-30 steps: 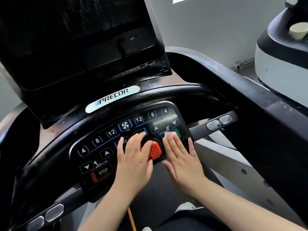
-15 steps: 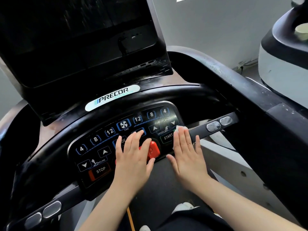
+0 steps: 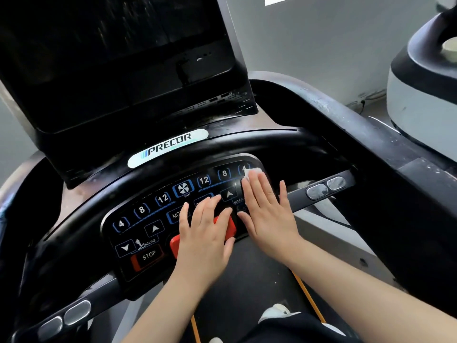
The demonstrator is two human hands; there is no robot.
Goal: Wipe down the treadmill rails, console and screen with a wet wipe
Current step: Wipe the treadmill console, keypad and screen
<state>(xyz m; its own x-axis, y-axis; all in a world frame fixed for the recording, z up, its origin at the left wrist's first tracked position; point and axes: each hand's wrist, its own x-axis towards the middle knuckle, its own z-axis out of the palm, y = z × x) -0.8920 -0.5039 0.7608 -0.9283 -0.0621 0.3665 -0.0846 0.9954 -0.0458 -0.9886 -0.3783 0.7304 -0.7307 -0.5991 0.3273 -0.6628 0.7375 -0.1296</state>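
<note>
The black treadmill console with numbered blue buttons lies before me, below the dark tilted screen. My right hand lies flat with straight fingers on the keypad's right end, pressing a white wet wipe whose edge shows past the fingertips near the "4" button. My left hand rests flat over the red safety clip in the keypad's middle. The right rail looks dusty and streaked.
Grey grip bars with metal pulse sensors stick out at the right and lower left. A white and black machine stands to the right. The treadmill belt and a yellow cord lie below my arms.
My right hand has slid with the wipe from the START button up and right to the upper right corner of the keypad. My left hand has stayed on the red clip.
</note>
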